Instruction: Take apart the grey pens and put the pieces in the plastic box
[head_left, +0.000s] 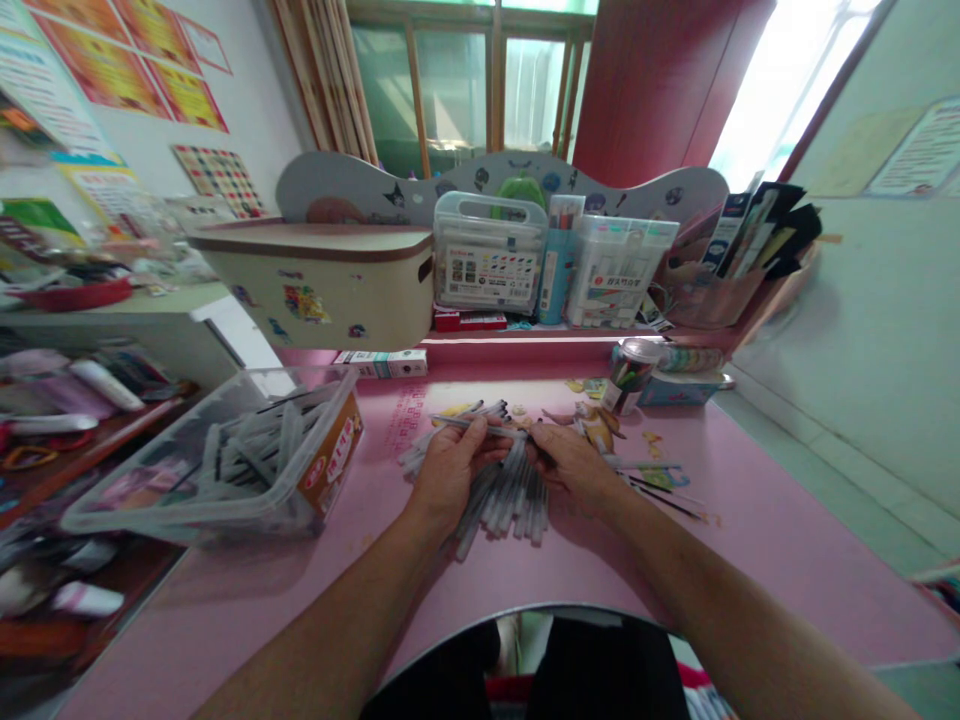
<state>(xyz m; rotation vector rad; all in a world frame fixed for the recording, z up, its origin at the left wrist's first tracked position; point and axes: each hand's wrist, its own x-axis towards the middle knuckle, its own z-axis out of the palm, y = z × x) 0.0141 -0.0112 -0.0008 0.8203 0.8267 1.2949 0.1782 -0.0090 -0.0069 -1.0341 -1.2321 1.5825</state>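
Observation:
My left hand (448, 468) is closed around a slim, see-through grey pen-like tube (501, 431), raised just above the table and lying nearly level. At the tube's right end, the fingers of my right hand (568, 462) are pinched together on a small dark tip; whether this is a cap or part of the tube I cannot make out. Beneath both hands a fanned pile of similar clear tubes (517, 500) rests on the table, some with dark ends. A few thin dark sticks (667, 495) lie to the right of my right hand.
On the pink table (757, 540), a clear plastic bin (187, 530) with more tubes stands left. A jar of pens (628, 375) and a blue box (679, 388) sit at back right. The shelf behind bears a lidded cream box (337, 290) and marker cases (491, 262).

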